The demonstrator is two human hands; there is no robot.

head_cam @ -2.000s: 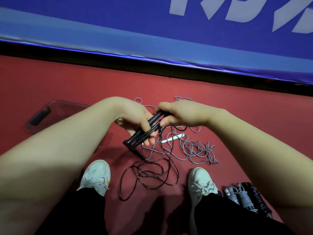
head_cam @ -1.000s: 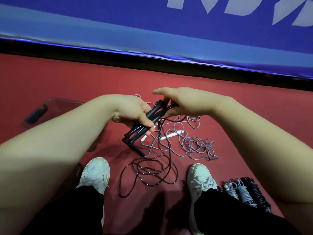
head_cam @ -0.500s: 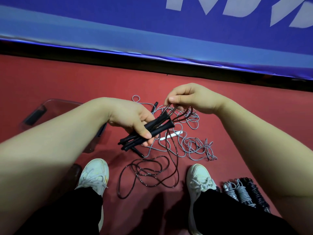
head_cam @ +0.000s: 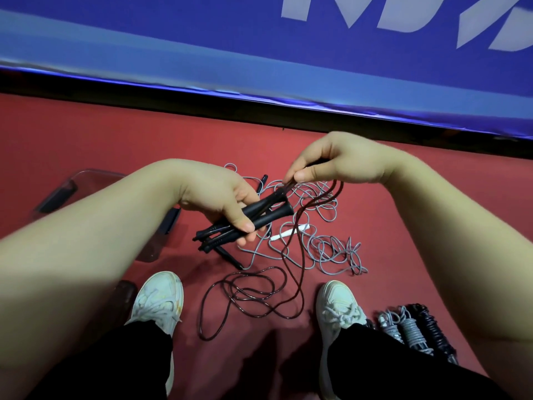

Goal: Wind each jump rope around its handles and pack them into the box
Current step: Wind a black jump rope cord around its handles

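Note:
My left hand (head_cam: 225, 200) grips a pair of black jump-rope handles (head_cam: 259, 220) held together, tips pointing down-left. My right hand (head_cam: 331, 163) pinches the dark rope (head_cam: 300, 241) just past the handle tops; the rope hangs from there to loose loops on the red floor between my shoes. A loose grey jump rope (head_cam: 326, 246) with a white handle (head_cam: 288, 234) lies tangled on the floor behind it. A clear plastic box (head_cam: 72, 186) sits at left, mostly hidden by my left forearm.
Three wound ropes (head_cam: 412, 330), grey and black, lie beside my right shoe (head_cam: 337, 307). My left shoe (head_cam: 158, 301) is at lower centre. A black loose handle (head_cam: 230, 256) lies on the floor. A blue banner wall (head_cam: 259, 53) runs across the back.
My right hand has come off the handles and moved up and right, drawing the dark rope away from them. The left hand has tilted the handles flatter.

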